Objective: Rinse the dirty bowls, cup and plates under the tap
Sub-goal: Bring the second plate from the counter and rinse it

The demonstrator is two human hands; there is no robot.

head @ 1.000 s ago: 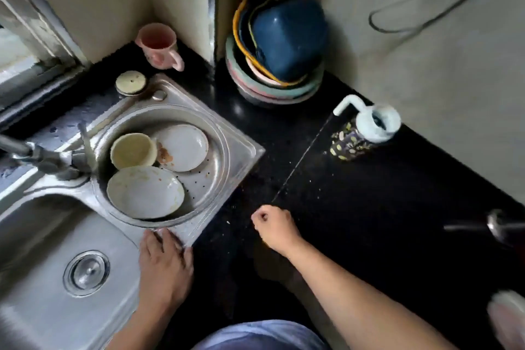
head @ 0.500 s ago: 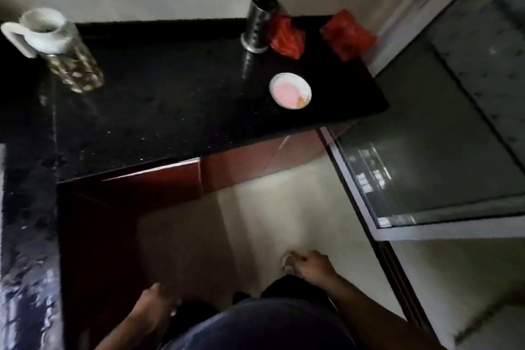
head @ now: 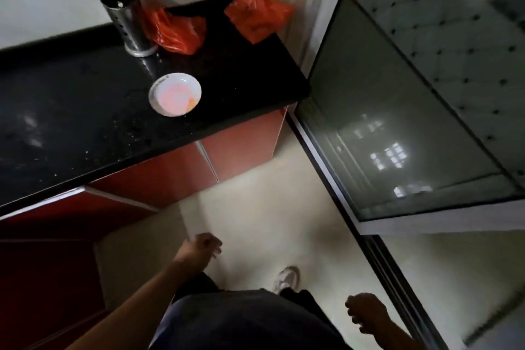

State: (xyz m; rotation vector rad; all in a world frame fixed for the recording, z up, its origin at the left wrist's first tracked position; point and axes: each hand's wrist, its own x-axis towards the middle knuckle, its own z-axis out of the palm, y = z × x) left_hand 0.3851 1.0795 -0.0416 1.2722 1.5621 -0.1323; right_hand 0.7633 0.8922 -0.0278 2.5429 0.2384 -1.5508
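Both hands empty, left hand (head: 202, 246) loose, right hand (head: 366, 312) curled, nr the counter (head: 71, 122); looks like fetch step, next grab dirty plate (head: 175, 94) for tap.

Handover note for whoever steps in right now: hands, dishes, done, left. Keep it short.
Left hand: empty, fingers loosely curled, over the floor below the counter edge.
Right hand: empty, loosely closed, low near the glass door.
Dishes: one dirty small plate with orange-pink residue sits on the black counter, near the steel utensil holder and two orange bags. Sink and tap are out of view.
Done: nothing visible.
Left: pick up the plate, carry it to the tap, rinse.
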